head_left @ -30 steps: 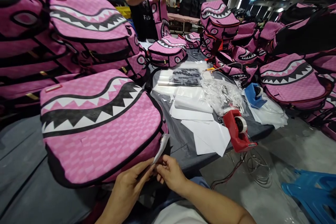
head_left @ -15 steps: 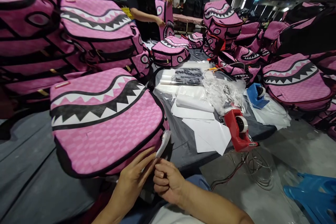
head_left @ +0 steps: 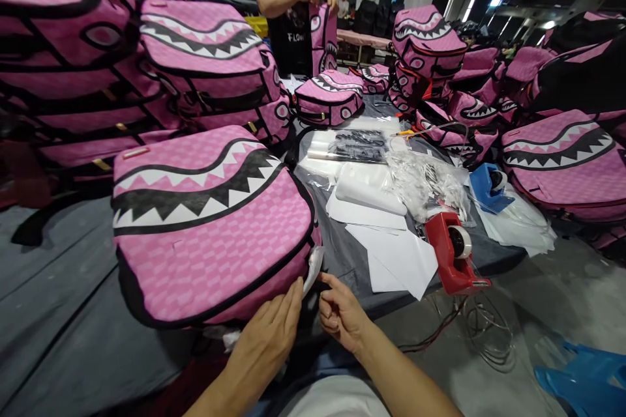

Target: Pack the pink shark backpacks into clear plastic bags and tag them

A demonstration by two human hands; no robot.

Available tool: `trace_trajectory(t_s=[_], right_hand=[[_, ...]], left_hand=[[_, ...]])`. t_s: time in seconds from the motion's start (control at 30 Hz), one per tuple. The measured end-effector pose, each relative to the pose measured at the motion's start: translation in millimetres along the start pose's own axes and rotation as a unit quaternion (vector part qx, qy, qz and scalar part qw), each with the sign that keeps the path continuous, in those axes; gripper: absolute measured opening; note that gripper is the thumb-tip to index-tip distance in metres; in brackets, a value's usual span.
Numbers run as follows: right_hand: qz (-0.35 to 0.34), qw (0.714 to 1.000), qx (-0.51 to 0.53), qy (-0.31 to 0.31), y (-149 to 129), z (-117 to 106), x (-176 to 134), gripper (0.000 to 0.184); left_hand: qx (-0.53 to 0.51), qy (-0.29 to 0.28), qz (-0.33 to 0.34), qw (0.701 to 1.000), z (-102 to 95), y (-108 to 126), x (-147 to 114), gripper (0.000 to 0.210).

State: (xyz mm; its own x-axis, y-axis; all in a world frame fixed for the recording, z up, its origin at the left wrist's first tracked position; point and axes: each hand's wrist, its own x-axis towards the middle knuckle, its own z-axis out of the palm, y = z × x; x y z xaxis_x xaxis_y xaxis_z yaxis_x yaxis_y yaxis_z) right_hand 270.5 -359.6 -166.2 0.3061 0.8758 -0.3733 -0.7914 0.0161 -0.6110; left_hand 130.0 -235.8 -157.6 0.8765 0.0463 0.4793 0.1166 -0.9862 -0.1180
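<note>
Pink backpack (head_left: 215,234) with a white strip (head_left: 313,268) at its near right corner

We see the backpack lying front side up on a grey table cover (head_left: 59,293), directly before the person, its printed band of black with white teeth curving across the upper half. At the near right corner the white strip stands out from the side. The left hand (head_left: 271,329) lies against that corner with its fingers straight and pressed together, their tips at the lower end of the strip; its thumb is hidden, so we cannot tell whether it pinches the strip. The right hand (head_left: 345,314) is just beside the strip, index finger stretched toward it and the other fingers curled; we cannot tell whether that fingertip touches the strip or whether the hand holds anything.

To the right of the backpack we note loose white sheets (head_left: 401,264), with a red tape dispenser (head_left: 443,254) beside them at the table's edge. Behind these lie crumpled clear bags (head_left: 423,182), and to their right a blue tape dispenser (head_left: 483,190). A pile of similar backpacks (head_left: 210,58) rises behind, on the left. Across the table a co-worker (head_left: 288,42) in a dark shirt holds another backpack (head_left: 323,36) upright with both hands. At lower right we also find a blue plastic object (head_left: 581,374), cut off by the border.
</note>
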Motion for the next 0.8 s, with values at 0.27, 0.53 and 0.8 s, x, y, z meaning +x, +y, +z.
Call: trace_trajectory(t_s=[0.27, 0.53, 0.8], right_hand=[[-0.107, 0.966, -0.225, 0.069, -20.5, 16.8, 45.1, 0.064], [-0.263, 0.844, -0.416, 0.213, -57.1, 34.0, 84.8, 0.056], [-0.449, 0.732, -0.444, 0.257, -149.3, 93.2, 62.2, 0.031]], left_hand=[[-0.156, -0.073, -0.14, 0.975, -12.5, 5.5, 9.8, 0.044], [-0.44, -0.055, -0.259, 0.858, -40.2, -3.4, 72.5, 0.036], [-0.536, 0.129, -0.263, 0.792, -167.9, -79.7, 209.0, 0.038]])
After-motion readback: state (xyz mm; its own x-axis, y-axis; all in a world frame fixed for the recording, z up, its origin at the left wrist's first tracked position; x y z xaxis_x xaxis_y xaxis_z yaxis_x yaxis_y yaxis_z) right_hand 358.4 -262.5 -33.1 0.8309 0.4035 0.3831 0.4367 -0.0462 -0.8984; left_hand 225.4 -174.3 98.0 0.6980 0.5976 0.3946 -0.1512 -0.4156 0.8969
